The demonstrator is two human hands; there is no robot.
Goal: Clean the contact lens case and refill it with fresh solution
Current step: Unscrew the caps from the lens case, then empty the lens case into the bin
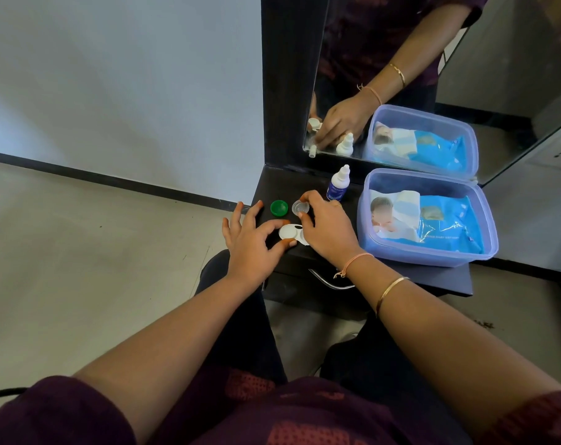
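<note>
A white contact lens case (291, 233) lies on the dark shelf (410, 277). My left hand (251, 242) pinches its left well between thumb and forefinger. My right hand (325, 231) holds a clear cap (300, 207) between thumb and forefinger, just above and behind the case. A green cap (279, 208) lies open side up on the shelf, left of the clear one. A small white solution bottle (337, 184) with a blue label stands upright behind my right hand, its cap on.
A lidless blue plastic tub (385, 248) holding a pack of wet wipes (439, 224) sits at the right of the shelf. A mirror (433, 75) stands behind. A metal drawer handle (328, 281) is under the shelf edge. Tiled floor lies to the left.
</note>
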